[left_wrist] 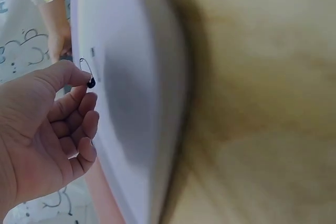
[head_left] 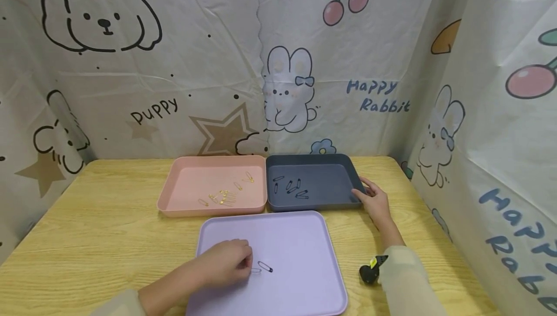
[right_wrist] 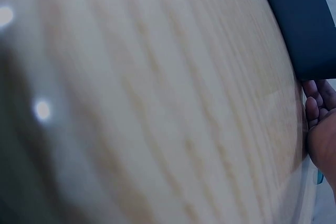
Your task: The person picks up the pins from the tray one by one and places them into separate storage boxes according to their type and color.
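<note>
Over the lilac tray [head_left: 296, 243], my left hand [head_left: 226, 262] is held low with curled fingers. In the left wrist view, its thumb and index finger pinch a safety pin [left_wrist: 87, 71] with a black head. Another black-headed safety pin [head_left: 265, 266] shows just right of the fingertips in the head view; I cannot tell whether it touches the tray. My right hand [head_left: 375, 201] grips the right side of the dark blue tray [head_left: 330, 180], thumb over the rim and fingers outside. Several black safety pins [head_left: 290, 188] lie in that tray's left half.
Left of the dark tray, and against it, stands a pink tray [head_left: 183, 180] with several gold safety pins [head_left: 226, 197]. All the trays are on a wooden table [head_left: 109, 224]. A printed curtain [head_left: 209, 64] hangs behind and at both sides. A black gadget [head_left: 372, 271] sits at the right sleeve.
</note>
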`<state>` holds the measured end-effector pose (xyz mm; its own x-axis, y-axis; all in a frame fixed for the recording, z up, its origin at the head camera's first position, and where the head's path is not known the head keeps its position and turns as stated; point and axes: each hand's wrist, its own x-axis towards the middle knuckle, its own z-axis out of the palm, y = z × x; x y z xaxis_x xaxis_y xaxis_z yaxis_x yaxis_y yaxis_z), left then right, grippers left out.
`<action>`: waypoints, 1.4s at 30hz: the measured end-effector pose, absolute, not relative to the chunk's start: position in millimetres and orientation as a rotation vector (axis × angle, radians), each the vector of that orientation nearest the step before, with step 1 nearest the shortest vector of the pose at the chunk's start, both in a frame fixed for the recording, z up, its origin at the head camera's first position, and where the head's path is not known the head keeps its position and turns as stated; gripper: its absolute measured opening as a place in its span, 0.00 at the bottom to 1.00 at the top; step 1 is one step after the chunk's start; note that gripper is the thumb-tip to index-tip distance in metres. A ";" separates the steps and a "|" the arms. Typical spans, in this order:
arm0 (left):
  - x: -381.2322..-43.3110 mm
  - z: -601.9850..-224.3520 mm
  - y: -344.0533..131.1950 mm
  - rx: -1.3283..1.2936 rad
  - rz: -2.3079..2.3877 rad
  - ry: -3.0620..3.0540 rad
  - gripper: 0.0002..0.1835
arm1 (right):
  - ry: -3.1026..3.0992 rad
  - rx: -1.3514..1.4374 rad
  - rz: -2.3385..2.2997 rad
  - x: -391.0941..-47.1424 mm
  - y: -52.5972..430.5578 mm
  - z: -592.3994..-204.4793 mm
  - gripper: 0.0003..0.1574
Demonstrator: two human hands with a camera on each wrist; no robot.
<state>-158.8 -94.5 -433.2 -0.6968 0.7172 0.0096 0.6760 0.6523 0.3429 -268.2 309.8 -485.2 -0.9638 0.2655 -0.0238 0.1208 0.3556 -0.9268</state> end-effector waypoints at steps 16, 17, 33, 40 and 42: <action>-201.0 -398.1 -62.6 0.915 0.588 2.769 0.03 | -2.462 -0.354 1.690 -269.0 307.2 -485.9 0.37; -202.2 -397.0 -61.5 0.901 0.600 2.769 0.02 | -2.463 -0.356 1.692 -268.9 306.8 -485.4 0.37; -213.6 -390.7 -58.6 0.779 0.781 2.776 0.04 | -2.453 -0.349 1.702 -267.6 306.0 -483.8 0.36; -223.4 -390.2 -58.6 0.814 0.871 2.770 0.04 | -2.453 -0.353 1.695 -267.7 308.2 -484.3 0.36; -226.2 -388.9 -57.4 0.817 0.890 2.767 0.04 | -2.460 -0.359 1.686 -267.8 308.5 -484.2 0.36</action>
<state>-226.2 -57.4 -388.9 -0.8467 0.5299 0.0469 0.4578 0.6809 0.5716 -267.8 308.5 -484.2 -0.9622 0.2717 -0.0209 0.1175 0.3446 -0.9314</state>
